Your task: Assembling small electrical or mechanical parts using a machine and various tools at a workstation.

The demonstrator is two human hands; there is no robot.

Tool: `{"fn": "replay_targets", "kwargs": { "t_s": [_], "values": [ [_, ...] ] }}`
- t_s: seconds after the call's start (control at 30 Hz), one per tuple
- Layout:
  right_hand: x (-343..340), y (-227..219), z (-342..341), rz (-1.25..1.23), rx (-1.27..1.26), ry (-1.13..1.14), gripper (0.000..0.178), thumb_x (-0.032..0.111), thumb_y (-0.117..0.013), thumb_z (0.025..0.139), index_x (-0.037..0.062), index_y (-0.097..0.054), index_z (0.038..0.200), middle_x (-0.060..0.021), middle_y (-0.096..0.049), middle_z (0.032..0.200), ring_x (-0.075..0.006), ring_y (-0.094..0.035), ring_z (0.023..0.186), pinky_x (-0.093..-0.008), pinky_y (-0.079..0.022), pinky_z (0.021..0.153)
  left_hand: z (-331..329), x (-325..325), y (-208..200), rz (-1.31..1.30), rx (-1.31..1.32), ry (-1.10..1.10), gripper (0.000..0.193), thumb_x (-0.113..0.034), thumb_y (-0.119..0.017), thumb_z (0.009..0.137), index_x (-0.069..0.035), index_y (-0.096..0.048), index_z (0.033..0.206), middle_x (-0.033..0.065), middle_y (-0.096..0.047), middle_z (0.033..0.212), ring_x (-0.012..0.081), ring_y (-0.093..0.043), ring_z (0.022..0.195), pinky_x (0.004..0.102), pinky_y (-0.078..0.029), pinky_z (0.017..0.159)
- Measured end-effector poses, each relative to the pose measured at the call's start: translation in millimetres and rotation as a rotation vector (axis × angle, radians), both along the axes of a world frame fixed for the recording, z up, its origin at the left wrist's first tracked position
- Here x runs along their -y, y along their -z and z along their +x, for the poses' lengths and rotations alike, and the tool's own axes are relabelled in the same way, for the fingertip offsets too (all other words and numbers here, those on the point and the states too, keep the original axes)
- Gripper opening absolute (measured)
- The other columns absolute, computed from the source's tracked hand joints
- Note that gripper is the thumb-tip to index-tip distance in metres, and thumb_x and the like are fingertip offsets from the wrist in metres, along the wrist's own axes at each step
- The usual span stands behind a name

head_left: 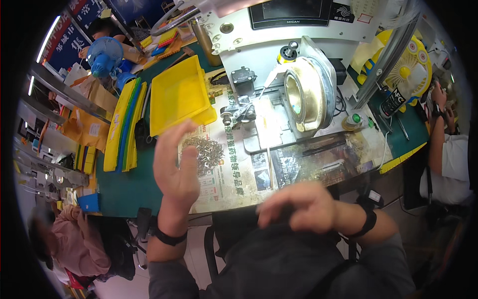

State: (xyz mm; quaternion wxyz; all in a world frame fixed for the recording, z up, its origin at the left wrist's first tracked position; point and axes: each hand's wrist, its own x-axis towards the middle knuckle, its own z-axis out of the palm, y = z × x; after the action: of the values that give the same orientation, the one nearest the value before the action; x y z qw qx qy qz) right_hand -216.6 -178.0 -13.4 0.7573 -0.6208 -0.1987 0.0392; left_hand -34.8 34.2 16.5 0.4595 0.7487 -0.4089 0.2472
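Observation:
My left hand (177, 169) is raised at the left of the newspaper-covered bench top, fingers stretched upward and thumb apart, with nothing seen in it. Beside its thumb lies a pile of small, thin metal pieces (205, 155). My right hand (301, 204), slightly blurred, hovers at the bench's front edge; its fingers are loosely bent, apart from the thumb, and I see nothing held. Beyond it stands a white machine with a brass-coloured ring wheel (295, 94), a small clamp-like fixture (239, 112) and a brightly lit plate (269, 129).
A yellow plastic bin (177, 94) stands behind my left hand, with yellow, green and blue strips (124, 127) farther left. Fans, blue (105, 56) and yellow (406, 72), flank the machine. A black can (393, 103) stands at right. Other people sit on both sides.

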Motion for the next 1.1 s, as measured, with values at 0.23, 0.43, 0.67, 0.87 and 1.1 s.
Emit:
{"fn": "replay_targets", "kwargs": {
  "t_s": [0.23, 0.43, 0.67, 0.87, 1.1],
  "values": [
    [16, -5, 30, -0.498, 0.046, 0.553, 0.027, 0.017, -0.07, 0.091, 0.0027, -0.068, 0.113, -0.008, -0.07, 0.09, -0.0182, -0.068, 0.079, -0.032, -0.053, 0.072, 26, 32, 11, -0.063, -0.783, 0.366, 0.048, -0.007, -0.055, 0.097, 0.008, -0.05, 0.142, 0.0169, -0.062, 0.13, 0.0197, -0.066, 0.104, 0.0282, -0.051, 0.089],
    [81, 16, 4, -1.189, 0.36, 0.802, 0.026, 0.021, -0.075, 0.083, 0.0065, -0.07, 0.104, -0.0124, -0.07, 0.094, -0.0345, -0.067, 0.083, -0.0408, -0.054, 0.074, 31, 34, 21, -0.136, -1.067, 0.513, 0.049, -0.005, -0.053, 0.097, 0.008, -0.049, 0.144, 0.0148, -0.064, 0.124, 0.0186, -0.066, 0.097, 0.0275, -0.052, 0.081],
    [25, 4, 16, -0.691, 0.313, 0.551, 0.035, 0.016, -0.076, 0.085, 0.0022, -0.064, 0.115, -0.0113, -0.066, 0.094, -0.0254, -0.066, 0.084, -0.0346, -0.053, 0.077, 33, 53, 29, -0.037, -0.918, 0.45, 0.029, -0.008, -0.058, 0.097, 0.004, -0.062, 0.124, 0.0046, -0.067, 0.104, 0.0108, -0.062, 0.086, 0.0245, -0.048, 0.079],
    [-20, 16, 77, -0.198, 0.075, 0.717, 0.037, 0.021, -0.068, 0.095, 0.0011, -0.053, 0.122, -0.0056, -0.06, 0.085, -0.0163, -0.059, 0.075, -0.0319, -0.049, 0.069, 36, 50, 48, 0.185, -0.632, 0.331, 0.02, -0.018, -0.058, 0.102, -0.001, -0.068, 0.102, 0.0032, -0.067, 0.085, 0.0124, -0.061, 0.076, 0.0289, -0.049, 0.072],
    [-15, 8, 117, 0.366, -0.07, 0.755, 0.013, 0.015, -0.056, 0.105, 0.0017, -0.054, 0.105, 0.0039, -0.053, 0.078, -0.0012, -0.044, 0.066, -0.0211, -0.037, 0.056, 41, 59, 68, 0.275, -0.064, 0.204, 0.034, -0.028, -0.055, 0.104, -0.003, -0.066, 0.083, 0.0158, -0.064, 0.077, 0.0385, -0.062, 0.072, 0.0446, -0.047, 0.064]
  ]
}}
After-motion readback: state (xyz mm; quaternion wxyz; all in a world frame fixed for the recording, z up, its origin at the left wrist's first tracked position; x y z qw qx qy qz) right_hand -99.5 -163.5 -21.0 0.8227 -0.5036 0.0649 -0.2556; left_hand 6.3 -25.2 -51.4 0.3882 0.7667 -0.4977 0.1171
